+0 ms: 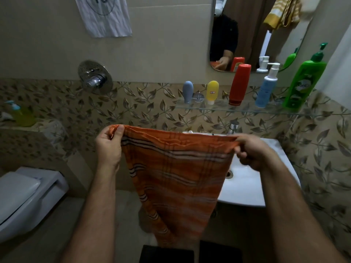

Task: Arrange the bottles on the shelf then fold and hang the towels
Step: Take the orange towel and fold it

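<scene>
Right now both hands hold an orange striped towel [176, 179] stretched out by its top edge at the centre of the view. The left hand [109, 145], at about 9 o'clock from the towel's middle, pinches one top corner between thumb and curled fingers. The right hand [250, 150], at about 3 o'clock, grips the other corner with its fingers curled round the bunched cloth. The towel hangs down toward 6 o'clock, in front of the white sink [247, 183].

Up at 1 o'clock a glass shelf [218, 109] carries five bottles standing in a row: a grey bottle [188, 91], a yellow bottle [212, 92], a red bottle [239, 84], a blue pump bottle [266, 88] and a green pump bottle [303, 82]. A mirror [252, 31] hangs above them, reflecting a yellow striped towel [283, 12]. A toilet [24, 198] sits at 8 o'clock.
</scene>
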The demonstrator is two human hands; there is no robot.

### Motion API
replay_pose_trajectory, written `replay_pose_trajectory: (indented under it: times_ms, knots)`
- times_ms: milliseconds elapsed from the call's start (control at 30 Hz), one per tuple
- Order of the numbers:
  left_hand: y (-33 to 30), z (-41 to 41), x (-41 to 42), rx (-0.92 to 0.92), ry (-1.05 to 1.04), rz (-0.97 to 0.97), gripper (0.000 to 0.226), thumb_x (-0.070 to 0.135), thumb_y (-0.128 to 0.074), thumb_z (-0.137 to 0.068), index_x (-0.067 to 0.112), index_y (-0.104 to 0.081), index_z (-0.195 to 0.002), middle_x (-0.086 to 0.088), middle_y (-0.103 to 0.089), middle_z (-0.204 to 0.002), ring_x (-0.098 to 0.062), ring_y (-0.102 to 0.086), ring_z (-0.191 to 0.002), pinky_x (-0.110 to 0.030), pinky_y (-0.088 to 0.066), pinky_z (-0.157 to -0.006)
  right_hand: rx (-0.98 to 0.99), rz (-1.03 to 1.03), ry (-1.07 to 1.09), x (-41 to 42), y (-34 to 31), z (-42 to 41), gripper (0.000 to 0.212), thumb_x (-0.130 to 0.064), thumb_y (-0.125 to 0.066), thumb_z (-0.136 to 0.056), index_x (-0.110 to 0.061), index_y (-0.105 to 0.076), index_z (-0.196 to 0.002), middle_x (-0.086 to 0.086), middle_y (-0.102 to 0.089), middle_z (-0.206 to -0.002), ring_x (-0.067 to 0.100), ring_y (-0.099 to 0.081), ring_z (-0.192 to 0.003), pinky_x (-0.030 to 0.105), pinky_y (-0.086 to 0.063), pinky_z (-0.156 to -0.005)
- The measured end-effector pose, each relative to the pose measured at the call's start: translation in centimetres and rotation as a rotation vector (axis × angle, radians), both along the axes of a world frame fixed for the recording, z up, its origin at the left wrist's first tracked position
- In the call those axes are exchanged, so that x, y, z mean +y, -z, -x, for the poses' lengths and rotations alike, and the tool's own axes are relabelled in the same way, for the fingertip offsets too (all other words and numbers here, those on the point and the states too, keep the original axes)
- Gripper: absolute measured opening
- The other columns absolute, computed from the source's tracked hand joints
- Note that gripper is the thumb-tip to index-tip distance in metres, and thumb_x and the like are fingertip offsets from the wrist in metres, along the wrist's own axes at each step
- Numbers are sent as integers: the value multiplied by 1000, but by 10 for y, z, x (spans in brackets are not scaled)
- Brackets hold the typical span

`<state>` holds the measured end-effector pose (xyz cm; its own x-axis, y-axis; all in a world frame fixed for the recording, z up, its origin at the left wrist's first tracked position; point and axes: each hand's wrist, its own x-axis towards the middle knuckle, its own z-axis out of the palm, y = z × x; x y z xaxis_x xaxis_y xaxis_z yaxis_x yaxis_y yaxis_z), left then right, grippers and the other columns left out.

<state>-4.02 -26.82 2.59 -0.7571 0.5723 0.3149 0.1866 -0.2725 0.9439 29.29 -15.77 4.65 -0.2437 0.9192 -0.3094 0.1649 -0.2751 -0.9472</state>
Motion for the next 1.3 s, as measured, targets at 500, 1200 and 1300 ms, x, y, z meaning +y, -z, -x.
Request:
replay_pose_trajectory:
  times_ms: [500, 1200, 1300]
  knots:
    - [-31, -37, 30, -87, 43, -10, 13, 22, -51, -101, 10, -57, -102, -7, -69, -87, -10, -70, -56, -19, -48, -39, 162, -71, 68, -31, -74, -32, 36, -15, -32, -102, -4, -65, -110, 7, -77, -83, 16, -70, -62, 27, -46, -55]
    - [-104, -82, 58, 256, -278, -72, 28, 29, -51, -101, 3, -63, -99, -2, -59, -87, -16, -53, -79, -16, -34, -63, -230, -910, 421, -2, -101, -68, 24, -37, -67, -91, -16, -68, -103, 1, -69, -102, 13, -67, -94, 31, -57, -80]
    - [-107, -83, 65, 275, -264, -58, 32, 28, -45, -103, 0, -60, -102, -6, -60, -89, -19, -54, -79, -21, -35, -66, 111, -696, 258, -5, -110, -64, 14, -26, -53, -101, -15, -62, -99, 2, -71, -91, 14, -69, -84, 22, -57, -66]
